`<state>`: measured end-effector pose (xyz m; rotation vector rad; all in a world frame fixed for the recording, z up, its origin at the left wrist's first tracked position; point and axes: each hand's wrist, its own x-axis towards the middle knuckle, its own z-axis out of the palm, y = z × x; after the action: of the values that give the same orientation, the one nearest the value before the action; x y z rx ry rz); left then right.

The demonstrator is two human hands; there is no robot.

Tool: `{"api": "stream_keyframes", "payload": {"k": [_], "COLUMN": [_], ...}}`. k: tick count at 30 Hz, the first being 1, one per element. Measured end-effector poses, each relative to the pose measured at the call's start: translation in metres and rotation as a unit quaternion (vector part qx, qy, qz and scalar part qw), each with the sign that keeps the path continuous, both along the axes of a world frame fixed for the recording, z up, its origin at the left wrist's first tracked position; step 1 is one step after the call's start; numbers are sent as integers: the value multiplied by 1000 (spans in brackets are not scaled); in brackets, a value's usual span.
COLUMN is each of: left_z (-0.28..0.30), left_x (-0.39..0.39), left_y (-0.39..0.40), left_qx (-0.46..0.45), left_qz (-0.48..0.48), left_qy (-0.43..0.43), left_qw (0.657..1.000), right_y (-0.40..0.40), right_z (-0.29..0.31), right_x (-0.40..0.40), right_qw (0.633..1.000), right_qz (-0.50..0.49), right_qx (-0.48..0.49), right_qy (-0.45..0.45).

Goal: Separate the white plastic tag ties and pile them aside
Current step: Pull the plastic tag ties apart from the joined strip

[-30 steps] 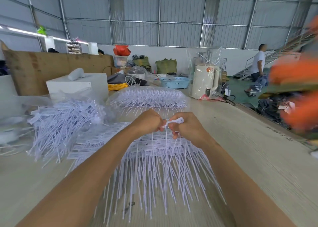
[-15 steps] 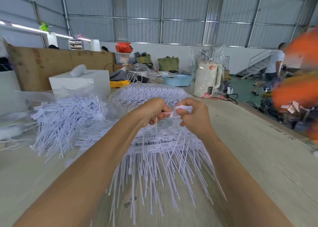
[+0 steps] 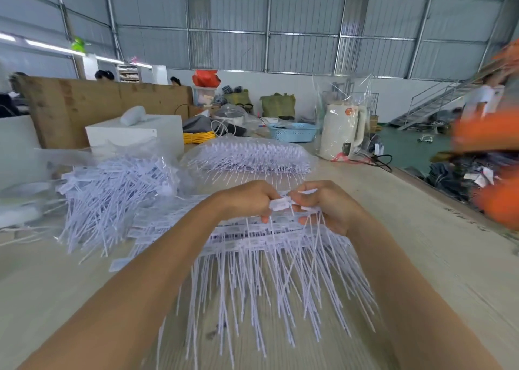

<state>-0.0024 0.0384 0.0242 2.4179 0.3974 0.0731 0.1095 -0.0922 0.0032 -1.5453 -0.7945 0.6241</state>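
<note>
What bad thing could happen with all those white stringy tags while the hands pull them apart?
1. The long tails under the left hand and right hand cross each other in the joined tag ties, so pulling one tag might drag others along.
2. The loose pile lies right beside that stack, so sorted and unsorted ties could mix.
3. The thin tails might snap or bend if tugged hard.

A single head-worn wide-angle camera is looking forward and down along both forearms. The left hand (image 3: 247, 201) and right hand (image 3: 328, 204) are meeting close before the lens, above the table (image 3: 421, 243). The view is also taking in the far wall (image 3: 280, 33), with straight lines bowing toward the frame edges.
</note>
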Motion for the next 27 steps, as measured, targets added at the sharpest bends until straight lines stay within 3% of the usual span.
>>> {"api": "stream_keyframes", "payload": {"k": [13,18,27], "left_z": [2,7,6], "left_x": [0,3,6], "left_y": [3,2,0], "left_qx": [-13,66,70], "left_qz": [6,17,42], "left_qy": [-114,-72,-159], "left_qw": [993,995,984], "right_y": [8,10,9], "right_z": [-3,0,1], "right_x": [-15,-17,-18], "right_qw": [992,985,984], "right_qz": [-19,-42,-68], "right_qx": [-22,29,26], "right_qy": [-121,-165,-163]}}
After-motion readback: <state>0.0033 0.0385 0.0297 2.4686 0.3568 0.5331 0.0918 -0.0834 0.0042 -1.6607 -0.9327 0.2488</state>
